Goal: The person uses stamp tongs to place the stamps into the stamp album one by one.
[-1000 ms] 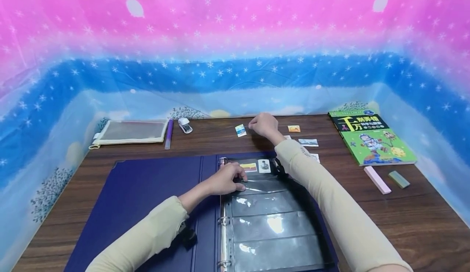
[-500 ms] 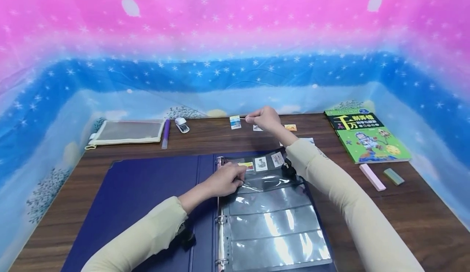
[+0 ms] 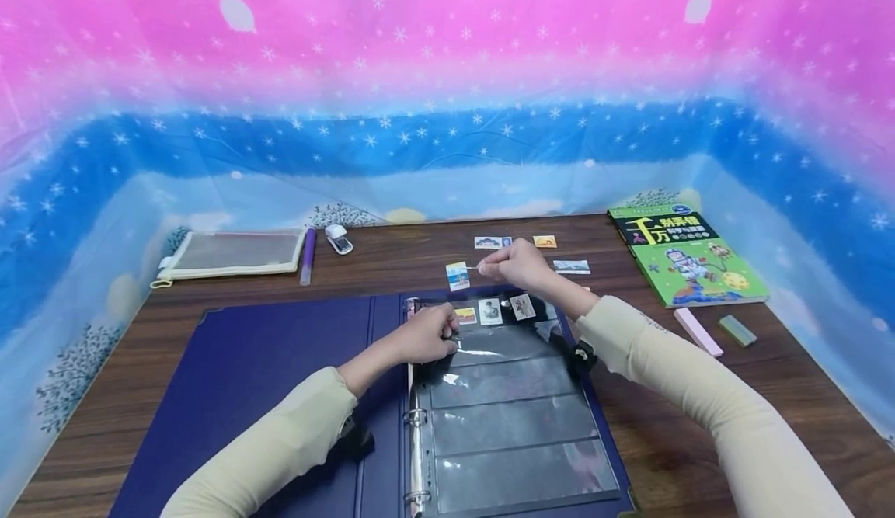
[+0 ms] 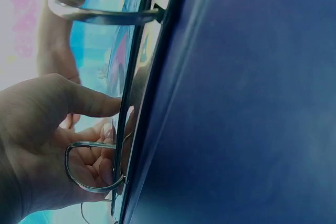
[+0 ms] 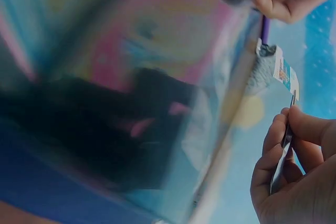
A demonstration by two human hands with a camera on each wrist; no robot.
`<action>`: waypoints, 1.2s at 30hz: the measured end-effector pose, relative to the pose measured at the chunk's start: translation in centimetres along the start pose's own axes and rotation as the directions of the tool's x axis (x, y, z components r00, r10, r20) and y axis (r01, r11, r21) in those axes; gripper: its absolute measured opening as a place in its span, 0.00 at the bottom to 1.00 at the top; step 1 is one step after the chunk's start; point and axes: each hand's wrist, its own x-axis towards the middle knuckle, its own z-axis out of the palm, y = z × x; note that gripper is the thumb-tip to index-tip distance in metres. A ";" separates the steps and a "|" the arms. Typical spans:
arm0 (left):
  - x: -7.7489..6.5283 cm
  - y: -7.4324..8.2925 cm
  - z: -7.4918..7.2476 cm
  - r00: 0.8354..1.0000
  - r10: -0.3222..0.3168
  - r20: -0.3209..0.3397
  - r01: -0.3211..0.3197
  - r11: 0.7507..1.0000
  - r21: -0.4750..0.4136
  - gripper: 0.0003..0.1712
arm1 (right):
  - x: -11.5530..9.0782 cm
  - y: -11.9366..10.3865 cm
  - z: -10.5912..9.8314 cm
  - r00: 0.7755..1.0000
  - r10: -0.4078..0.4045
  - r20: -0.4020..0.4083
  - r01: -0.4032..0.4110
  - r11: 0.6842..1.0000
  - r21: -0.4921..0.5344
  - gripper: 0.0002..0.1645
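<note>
My right hand [image 3: 519,265] grips a pair of tweezers [image 5: 283,163], whose tips hold a small blue-and-yellow stamp [image 3: 457,276] above the far edge of the album. My left hand [image 3: 424,334] is at the upper ring side of the clear pocket page [image 3: 517,425], thumb and fingers pinching its film. This page lies in the open navy ring binder [image 3: 280,394]. Along the page's top row sit an orange-yellow stamp [image 3: 466,315], a portrait stamp [image 3: 490,311] and a brownish stamp [image 3: 523,307]. The lower pockets show only dark backing and glare.
Several loose stamps, such as an orange one [image 3: 545,241] and a landscape one [image 3: 572,267], lie behind the binder. A green book [image 3: 699,265], pink block [image 3: 698,332] and green block [image 3: 737,330] are right; a mesh pouch [image 3: 234,254], purple pen [image 3: 308,256] and white-and-black object [image 3: 339,239] left.
The right hand has picked up the blue-and-yellow stamp with the tweezers from the far table and brought it nearer the page. The left hand has stayed at the page's top.
</note>
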 end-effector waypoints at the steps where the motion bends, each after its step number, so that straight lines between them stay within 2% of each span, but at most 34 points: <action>1: 0.0 0.0 0.0 1.000 0.000 0.002 0.000 1.000 -0.005 0.06 | -0.3 0.3 0.1 1.000 0.004 0.007 -0.004 1.000 0.002 0.15; 3: 0.1 0.0 -0.1 1.000 0.010 0.019 -0.010 1.000 -0.013 0.01 | -0.7 0.9 0.4 1.000 0.014 0.016 -0.014 1.000 0.008 0.14; 6: 0.2 0.0 -0.2 0.999 0.012 0.049 -0.010 0.999 -0.034 0.06 | -1.3 1.6 1.0 0.999 0.039 0.037 -0.040 0.999 0.029 0.14; 10: 0.2 0.1 -0.4 0.998 -0.024 0.055 0.026 0.999 -0.041 0.08 | -2.0 2.2 1.7 0.996 0.065 0.054 -0.066 0.998 0.023 0.13; 17: 0.1 -0.1 -0.3 0.998 -0.064 0.015 0.065 0.996 -0.054 0.08 | -3.1 2.4 2.6 0.998 0.047 0.051 -0.047 0.999 0.005 0.13; 21: 0.2 -0.7 -0.1 0.998 -0.049 -0.044 0.046 0.996 -0.072 0.07 | -3.6 2.3 3.2 0.997 0.052 0.065 -0.053 0.998 0.017 0.12; 26: 0.1 -0.8 -0.2 0.994 -0.029 -0.105 0.020 0.996 -0.084 0.06 | -4.0 2.2 3.5 0.995 0.055 0.077 -0.057 0.998 0.019 0.11; 36: 0.2 -0.4 -0.1 0.992 -0.062 -0.109 0.051 0.994 -0.099 0.05 | -4.1 2.1 3.8 0.994 0.049 0.102 -0.047 0.998 -0.029 0.10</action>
